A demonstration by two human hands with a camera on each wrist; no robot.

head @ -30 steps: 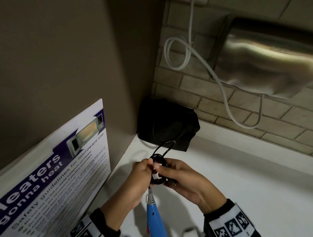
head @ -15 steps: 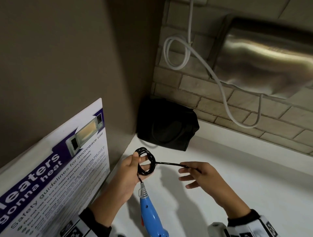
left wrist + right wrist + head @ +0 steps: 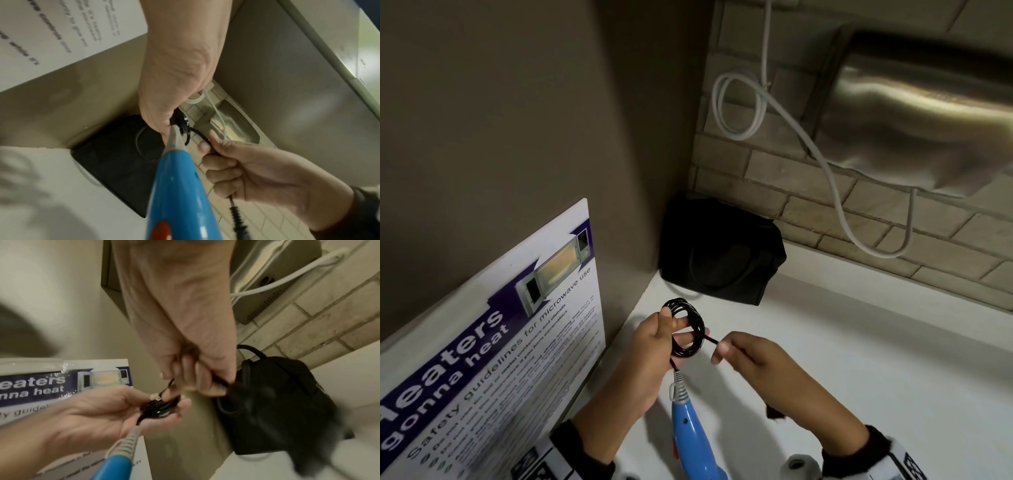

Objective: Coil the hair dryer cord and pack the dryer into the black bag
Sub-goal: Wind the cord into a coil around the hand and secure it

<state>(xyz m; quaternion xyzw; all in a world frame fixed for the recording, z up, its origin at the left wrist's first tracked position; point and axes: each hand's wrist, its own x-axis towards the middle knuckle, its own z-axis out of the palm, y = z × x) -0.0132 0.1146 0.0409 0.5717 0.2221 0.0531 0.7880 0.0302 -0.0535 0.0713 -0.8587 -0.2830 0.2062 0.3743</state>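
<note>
The black cord (image 3: 690, 327) is wound in several loops around the fingers of my left hand (image 3: 654, 346), whose thumb pins the coil (image 3: 159, 407). From that coil the blue hair dryer (image 3: 693, 435) hangs down by its grey strain relief (image 3: 174, 138). My right hand (image 3: 750, 356) pinches the free stretch of cord (image 3: 200, 135) just right of the coil. The plug end (image 3: 238, 217) dangles below that fist. The black bag (image 3: 722, 253) sits in the corner of the white counter (image 3: 859, 359), beyond both hands.
A laminated microwave safety poster (image 3: 493, 349) leans on the wall at left. On the brick wall (image 3: 808, 219) hangs a steel appliance (image 3: 928, 113) with a looped white cable (image 3: 743, 102). A small white object (image 3: 799, 466) lies by my right wrist.
My right hand, stretched out to the right with the cord half a second ago, has come back toward the coil. The left hand still holds the loops in the same place.
</note>
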